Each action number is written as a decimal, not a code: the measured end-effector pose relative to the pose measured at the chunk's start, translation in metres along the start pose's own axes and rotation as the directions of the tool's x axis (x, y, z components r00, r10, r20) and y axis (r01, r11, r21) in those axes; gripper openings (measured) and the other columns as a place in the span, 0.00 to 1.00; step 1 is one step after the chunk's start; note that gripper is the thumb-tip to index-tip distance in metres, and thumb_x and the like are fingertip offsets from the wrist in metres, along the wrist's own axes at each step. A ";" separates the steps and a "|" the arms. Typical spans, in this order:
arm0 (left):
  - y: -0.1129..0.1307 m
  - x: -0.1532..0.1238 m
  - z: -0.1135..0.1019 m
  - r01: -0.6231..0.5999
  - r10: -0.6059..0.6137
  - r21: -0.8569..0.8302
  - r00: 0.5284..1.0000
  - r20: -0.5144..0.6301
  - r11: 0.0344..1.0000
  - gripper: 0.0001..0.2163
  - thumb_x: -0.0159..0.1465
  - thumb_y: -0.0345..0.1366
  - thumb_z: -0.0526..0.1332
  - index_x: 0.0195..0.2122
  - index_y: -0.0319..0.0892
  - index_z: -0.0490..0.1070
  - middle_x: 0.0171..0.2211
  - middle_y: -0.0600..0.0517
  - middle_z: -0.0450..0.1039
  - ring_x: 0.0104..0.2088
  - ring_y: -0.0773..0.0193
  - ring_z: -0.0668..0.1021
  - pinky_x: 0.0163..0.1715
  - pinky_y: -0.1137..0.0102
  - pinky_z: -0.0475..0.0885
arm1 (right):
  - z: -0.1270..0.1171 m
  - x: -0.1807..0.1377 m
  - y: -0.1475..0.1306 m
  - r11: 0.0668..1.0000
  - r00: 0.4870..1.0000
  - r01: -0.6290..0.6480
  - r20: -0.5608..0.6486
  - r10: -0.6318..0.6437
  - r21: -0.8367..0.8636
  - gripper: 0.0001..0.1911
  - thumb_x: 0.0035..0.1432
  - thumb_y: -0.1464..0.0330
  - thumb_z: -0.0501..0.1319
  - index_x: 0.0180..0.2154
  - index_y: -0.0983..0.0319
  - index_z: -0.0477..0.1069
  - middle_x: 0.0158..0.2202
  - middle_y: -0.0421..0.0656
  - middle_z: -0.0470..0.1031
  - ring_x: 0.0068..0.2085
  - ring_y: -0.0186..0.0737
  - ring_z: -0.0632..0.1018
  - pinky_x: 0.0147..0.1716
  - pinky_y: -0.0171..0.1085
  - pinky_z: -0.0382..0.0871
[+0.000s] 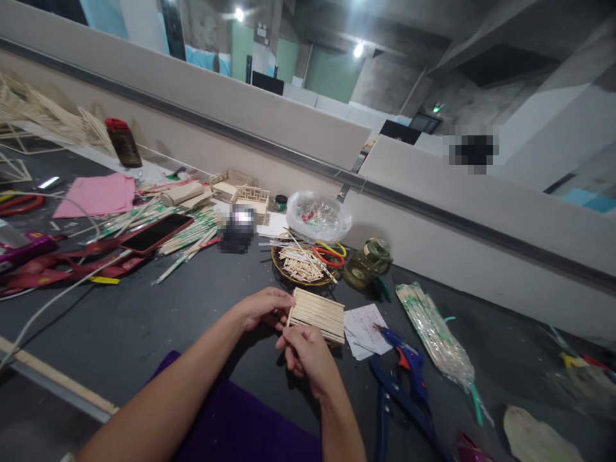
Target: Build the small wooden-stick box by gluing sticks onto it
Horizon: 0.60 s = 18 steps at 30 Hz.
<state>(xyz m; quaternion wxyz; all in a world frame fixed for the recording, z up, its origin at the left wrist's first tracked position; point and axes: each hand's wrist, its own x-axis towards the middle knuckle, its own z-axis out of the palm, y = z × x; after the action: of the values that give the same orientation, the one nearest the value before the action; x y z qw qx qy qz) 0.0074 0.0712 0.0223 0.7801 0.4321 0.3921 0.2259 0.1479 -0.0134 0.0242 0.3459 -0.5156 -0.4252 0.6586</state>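
A small panel of wooden sticks laid side by side [318,313] is in front of me, just above the dark tabletop. My left hand [264,309] pinches its far left corner between thumb and fingers. At the near left corner, my right hand [308,353] is closed with thumb and fingertips on the panel's edge. Whatever lies under the panel is mostly hidden. Right behind it stands a round basket [275,264] of short cut sticks [303,264], with red-and-yellow-handled scissors [332,253] on its rim. Speckled paper [368,330] lies to the panel's right.
A blue glue gun [409,362] and blue-handled pliers [385,391] lie at right, near wrapped stick bundles [436,333]. A green jar [368,263] stands behind. Leftward are a phone [156,234], loose skewers [192,237], a cable [58,314] and small wooden models [250,199]. A partition [231,151] runs along the back.
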 end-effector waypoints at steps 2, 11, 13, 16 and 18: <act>0.000 0.001 0.000 0.008 -0.008 -0.003 1.000 -0.006 1.000 0.20 0.47 0.49 0.69 0.29 0.36 0.74 0.22 0.53 0.69 0.23 0.69 0.69 0.26 0.70 0.69 | 0.000 0.001 0.000 1.000 1.000 0.003 0.001 -0.003 0.005 0.20 0.52 0.55 0.59 0.23 0.66 0.71 0.09 0.34 0.63 0.09 0.22 0.53 0.09 0.26 0.43; -0.003 0.004 -0.002 0.017 -0.017 -0.019 0.999 -0.031 1.000 0.20 0.45 0.48 0.70 0.30 0.35 0.74 0.22 0.53 0.69 0.22 0.69 0.69 0.27 0.69 0.69 | -0.005 -0.004 -0.002 0.999 0.999 0.008 0.042 -0.006 -0.036 0.24 0.53 0.50 0.59 0.28 0.67 0.73 0.10 0.34 0.64 0.10 0.23 0.54 0.10 0.26 0.45; -0.003 0.005 -0.002 0.022 -0.022 -0.016 0.999 -0.027 1.000 0.20 0.45 0.49 0.70 0.29 0.35 0.74 0.21 0.53 0.69 0.22 0.69 0.69 0.27 0.69 0.69 | -0.010 -0.005 -0.002 0.999 0.997 0.012 0.082 -0.008 -0.044 0.25 0.54 0.49 0.59 0.30 0.68 0.73 0.11 0.34 0.65 0.10 0.23 0.55 0.10 0.26 0.46; -0.003 0.005 -0.002 0.021 -0.021 -0.009 1.000 -0.021 1.000 0.20 0.46 0.49 0.70 0.29 0.35 0.74 0.21 0.53 0.69 0.22 0.68 0.70 0.28 0.68 0.69 | -0.013 -0.006 0.000 0.998 0.994 0.025 0.105 -0.019 -0.056 0.26 0.54 0.50 0.59 0.31 0.68 0.74 0.12 0.36 0.67 0.10 0.23 0.56 0.10 0.26 0.46; -0.003 0.005 -0.001 0.021 -0.021 -0.007 0.999 -0.035 1.000 0.20 0.45 0.49 0.70 0.29 0.36 0.74 0.21 0.53 0.69 0.22 0.68 0.69 0.28 0.68 0.69 | -0.012 -0.005 0.000 0.998 0.995 0.025 0.099 -0.020 -0.051 0.25 0.54 0.50 0.59 0.30 0.68 0.74 0.12 0.36 0.67 0.10 0.23 0.56 0.10 0.26 0.47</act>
<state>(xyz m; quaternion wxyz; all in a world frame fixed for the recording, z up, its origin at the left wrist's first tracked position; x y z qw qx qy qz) 0.0095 0.0735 0.0179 0.7770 0.4213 0.4093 0.2265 0.1609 -0.0153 0.0248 0.3184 -0.4868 -0.4646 0.6677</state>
